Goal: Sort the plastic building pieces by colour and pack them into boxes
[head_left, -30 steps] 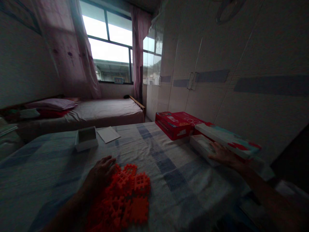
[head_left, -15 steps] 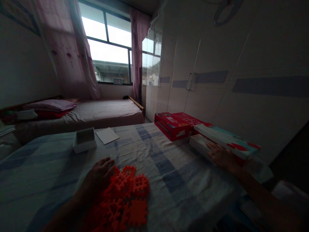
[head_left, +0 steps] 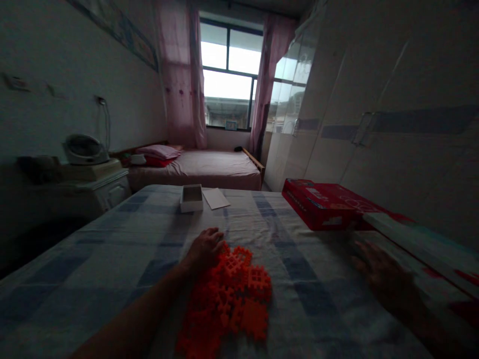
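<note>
My left hand [head_left: 204,251] rests on the cloth at the far left edge of a heap of orange interlocking plastic building pieces [head_left: 256,316]. Its fingers look loosely bent and apart, with nothing visible in them. Some pieces have window-like openings, and one is a solid square with notched edges. On the right, my right hand [head_left: 385,274] is blurred, its fingers stretched out and holding nothing that shows. It is beside a long white-and-teal box [head_left: 415,234] and near a red box [head_left: 318,204]. Whether it touches anything I cannot tell.
An open white box [head_left: 192,203] and a flat white lid-like panel [head_left: 217,198] lie toward the far edge of the checked bedcloth [head_left: 149,249]. Beyond are another bed [head_left: 217,164] and a window; a wardrobe [head_left: 355,99] lines the right side.
The view has swung left, bringing a bedside cabinet into sight. My right hand has come off the narrow white box beside the red box. My left hand stays beside the orange pieces.
</note>
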A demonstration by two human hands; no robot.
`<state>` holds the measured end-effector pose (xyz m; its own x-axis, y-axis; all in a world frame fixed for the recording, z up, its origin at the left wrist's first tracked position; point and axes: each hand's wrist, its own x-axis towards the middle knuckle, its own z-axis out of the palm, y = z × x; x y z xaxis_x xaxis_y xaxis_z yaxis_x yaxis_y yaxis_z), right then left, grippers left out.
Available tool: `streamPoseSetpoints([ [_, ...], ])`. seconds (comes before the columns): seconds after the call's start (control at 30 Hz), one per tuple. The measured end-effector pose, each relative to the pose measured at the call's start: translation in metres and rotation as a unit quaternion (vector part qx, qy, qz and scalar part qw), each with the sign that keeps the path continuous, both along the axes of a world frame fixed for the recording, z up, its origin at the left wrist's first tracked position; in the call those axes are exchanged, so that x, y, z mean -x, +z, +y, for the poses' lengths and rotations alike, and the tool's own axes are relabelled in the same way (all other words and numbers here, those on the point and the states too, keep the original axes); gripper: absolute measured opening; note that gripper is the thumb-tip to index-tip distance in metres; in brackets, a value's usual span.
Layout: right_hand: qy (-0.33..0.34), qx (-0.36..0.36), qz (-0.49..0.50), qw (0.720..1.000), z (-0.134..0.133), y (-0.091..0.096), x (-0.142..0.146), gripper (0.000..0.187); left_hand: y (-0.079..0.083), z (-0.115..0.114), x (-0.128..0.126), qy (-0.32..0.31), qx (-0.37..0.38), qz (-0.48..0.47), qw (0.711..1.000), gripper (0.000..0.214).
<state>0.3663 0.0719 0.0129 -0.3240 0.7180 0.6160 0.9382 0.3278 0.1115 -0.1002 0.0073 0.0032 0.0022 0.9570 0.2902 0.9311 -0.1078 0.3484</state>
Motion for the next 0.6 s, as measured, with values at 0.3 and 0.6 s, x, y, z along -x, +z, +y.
streamPoseSetpoints([
  [0.3,0.084,0.062,0.013,0.994,-0.003,-0.020,0.110,0.041,0.036,0.019,0.027,0.034,-0.028,0.029,0.999,0.035],
  [0.6,0.087,0.109,0.041,0.989,-0.011,-0.019,0.104,0.039,0.048,0.052,0.104,0.153,-0.032,0.084,0.984,0.048],
])
